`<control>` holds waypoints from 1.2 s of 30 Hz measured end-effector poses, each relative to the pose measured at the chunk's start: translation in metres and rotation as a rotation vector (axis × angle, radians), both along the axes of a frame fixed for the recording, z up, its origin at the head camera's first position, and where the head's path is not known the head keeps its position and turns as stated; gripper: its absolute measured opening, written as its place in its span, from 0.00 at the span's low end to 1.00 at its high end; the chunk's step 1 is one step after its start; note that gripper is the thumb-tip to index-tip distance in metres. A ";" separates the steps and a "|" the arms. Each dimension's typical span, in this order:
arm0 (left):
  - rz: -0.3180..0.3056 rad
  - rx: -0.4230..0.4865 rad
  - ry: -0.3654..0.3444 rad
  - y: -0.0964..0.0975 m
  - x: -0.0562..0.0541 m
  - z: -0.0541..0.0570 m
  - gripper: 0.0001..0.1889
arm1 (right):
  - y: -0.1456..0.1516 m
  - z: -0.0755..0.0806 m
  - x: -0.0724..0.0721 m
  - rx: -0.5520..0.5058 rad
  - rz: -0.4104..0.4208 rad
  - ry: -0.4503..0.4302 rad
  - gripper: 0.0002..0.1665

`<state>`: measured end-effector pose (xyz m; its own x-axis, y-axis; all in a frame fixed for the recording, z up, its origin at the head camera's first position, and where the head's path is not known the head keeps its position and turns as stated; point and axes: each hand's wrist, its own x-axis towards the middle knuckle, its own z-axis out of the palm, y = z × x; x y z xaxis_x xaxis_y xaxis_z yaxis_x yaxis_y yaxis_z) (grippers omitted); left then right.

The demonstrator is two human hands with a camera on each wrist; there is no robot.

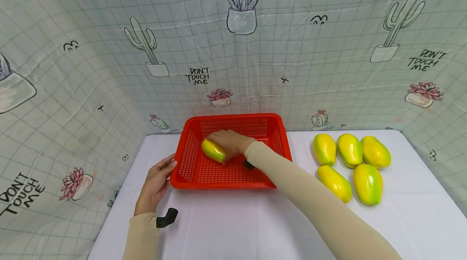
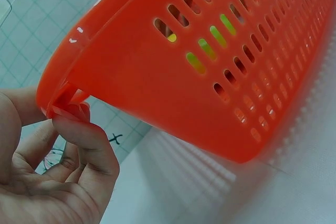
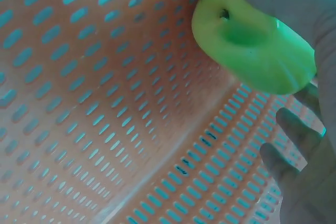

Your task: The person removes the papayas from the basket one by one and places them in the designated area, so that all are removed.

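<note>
A red plastic basket (image 1: pixel 226 185) with slotted walls stands on the table near the back. My left hand (image 1: pixel 157 181) pinches the basket's left rim between thumb and fingers, which the left wrist view shows close up at the rim (image 2: pixel 63 72). Inside the basket, toward its left end, my right hand (image 1: pixel 230 142) grips a yellow-green papaya (image 1: pixel 211 149). In the right wrist view the papaya (image 3: pixel 247 40) is tilted close to the slotted wall, its small dark stem end showing. The thumb lies along its upper side, while other fingers spread below; part of the grip is hidden.
Several more yellow-green papayas (image 1: pixel 349 150) lie in two rows on the white tablecloth (image 1: pixel 233 227) to the right of the basket. Behind and at the sides hangs a grid-patterned cloth (image 1: pixel 270 49) with cactus drawings.
</note>
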<state>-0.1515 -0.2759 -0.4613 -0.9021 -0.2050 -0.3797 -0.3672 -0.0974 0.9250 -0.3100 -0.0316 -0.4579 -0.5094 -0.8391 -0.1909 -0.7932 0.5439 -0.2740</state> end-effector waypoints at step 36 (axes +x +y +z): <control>-0.044 0.001 -0.001 -0.001 0.000 0.000 0.30 | 0.041 0.030 0.033 -0.051 -0.059 0.090 0.61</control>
<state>-0.1520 -0.2764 -0.4615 -0.9100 -0.1645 -0.3806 -0.3718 -0.0822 0.9247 -0.2773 0.0089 -0.4275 -0.5713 -0.8146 -0.0999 -0.7828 0.5774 -0.2319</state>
